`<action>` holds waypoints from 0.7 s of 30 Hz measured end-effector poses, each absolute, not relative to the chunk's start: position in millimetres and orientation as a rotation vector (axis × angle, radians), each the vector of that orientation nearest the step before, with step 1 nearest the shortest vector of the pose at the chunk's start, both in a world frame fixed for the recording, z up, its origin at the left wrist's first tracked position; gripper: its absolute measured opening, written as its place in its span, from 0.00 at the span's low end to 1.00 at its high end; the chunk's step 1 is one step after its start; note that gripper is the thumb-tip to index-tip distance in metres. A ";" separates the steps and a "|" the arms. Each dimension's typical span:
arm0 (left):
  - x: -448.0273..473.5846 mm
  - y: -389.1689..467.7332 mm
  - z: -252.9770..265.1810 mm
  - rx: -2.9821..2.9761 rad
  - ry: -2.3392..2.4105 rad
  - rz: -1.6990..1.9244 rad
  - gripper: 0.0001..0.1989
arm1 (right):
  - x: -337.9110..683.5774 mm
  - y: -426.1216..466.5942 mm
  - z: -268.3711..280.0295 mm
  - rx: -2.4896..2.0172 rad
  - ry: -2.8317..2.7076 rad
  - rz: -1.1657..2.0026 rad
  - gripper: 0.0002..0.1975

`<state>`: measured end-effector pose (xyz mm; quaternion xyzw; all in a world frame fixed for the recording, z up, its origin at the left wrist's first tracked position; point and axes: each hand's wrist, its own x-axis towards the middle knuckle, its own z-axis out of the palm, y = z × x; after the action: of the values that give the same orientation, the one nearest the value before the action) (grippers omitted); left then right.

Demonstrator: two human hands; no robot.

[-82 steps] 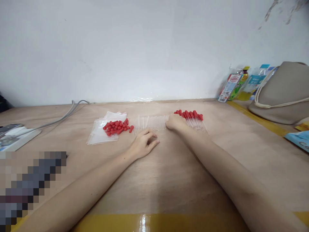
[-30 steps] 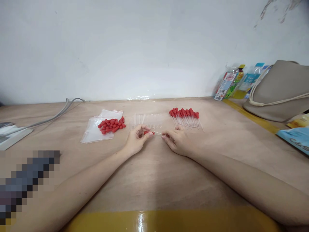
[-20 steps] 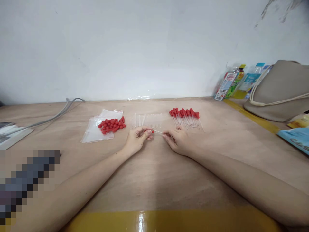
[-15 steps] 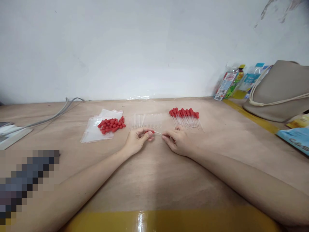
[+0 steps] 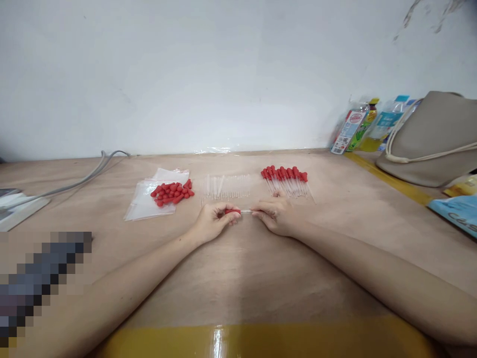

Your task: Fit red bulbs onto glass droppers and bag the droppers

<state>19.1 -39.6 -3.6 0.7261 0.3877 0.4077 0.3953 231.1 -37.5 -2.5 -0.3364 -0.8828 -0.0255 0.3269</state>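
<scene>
Between thumb and fingers my left hand (image 5: 218,220) pinches a red rubber bulb (image 5: 233,212). A clear dropper tube (image 5: 246,212) runs level from the bulb's open end to my right hand (image 5: 276,216), whose fingers are closed on it. How deep the tube sits in the bulb I cannot tell. Just beyond my hands lies a row of clear tubes (image 5: 234,186) without bulbs. Right of it are several droppers (image 5: 285,179) with red bulbs on their far ends. Loose red bulbs (image 5: 172,193) form a pile at the left, on clear plastic bags (image 5: 143,204).
Drink containers (image 5: 350,130) lean by the wall at the back right, beside a grey-beige bag (image 5: 432,139) with a cord. A blue packet (image 5: 456,214) lies at the right edge. Grey cables (image 5: 74,185) cross the left side. Yellow tape (image 5: 179,342) covers the near edge.
Both hands have come slightly nearer to me. The tube between them has gone from slanted to level, and more of the red bulb shows in my left hand.
</scene>
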 end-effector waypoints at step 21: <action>19.2 -42.5 -3.8 2.068 1.096 0.998 0.10 | 214.5 -38.0 -1.3 -0.968 -2.419 0.059 0.17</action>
<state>19.2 -42.5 -3.8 0.7769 0.4117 0.3747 0.2942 214.5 -38.0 -1.3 -0.3583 -0.8952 0.0218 0.2643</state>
